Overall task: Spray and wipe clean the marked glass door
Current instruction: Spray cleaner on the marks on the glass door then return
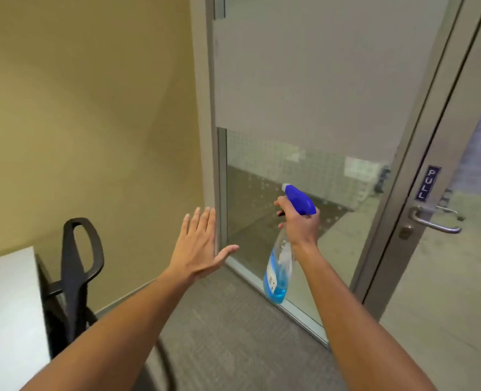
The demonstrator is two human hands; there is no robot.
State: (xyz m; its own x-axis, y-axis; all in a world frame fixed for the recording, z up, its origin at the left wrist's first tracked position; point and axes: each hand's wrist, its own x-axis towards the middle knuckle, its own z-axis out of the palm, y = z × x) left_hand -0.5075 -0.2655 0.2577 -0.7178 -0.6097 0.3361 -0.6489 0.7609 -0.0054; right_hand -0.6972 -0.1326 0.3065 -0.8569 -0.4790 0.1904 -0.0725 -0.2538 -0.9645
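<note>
Blue-topped spray bottle (279, 259) up in the right hand (298, 221), fingers wrapped round its neck, nozzle aimed at the glass panel (304, 170) beside the door handle (434, 221). Left hand (198, 249) hangs flat, fingers spread, empty, just by the metal frame (215, 165). Black chair (78, 263) at left.

— What is the right hand (298, 224) doing?
— It grips the neck of a spray bottle (280, 258), blue nozzle aimed at the clear lower part of the glass panel (304, 80). Blue liquid sits in the bottle's bottom.
— And the left hand (202, 244)?
— Flat, fingers spread, holding nothing, near the panel's left frame.
— Anything else?
— A glass door (459, 277) at the right with a PULL sign (428, 183) above a lever handle (434, 221); a black chair (75, 266) beside a white table (7, 306) at the lower left edge.
</note>
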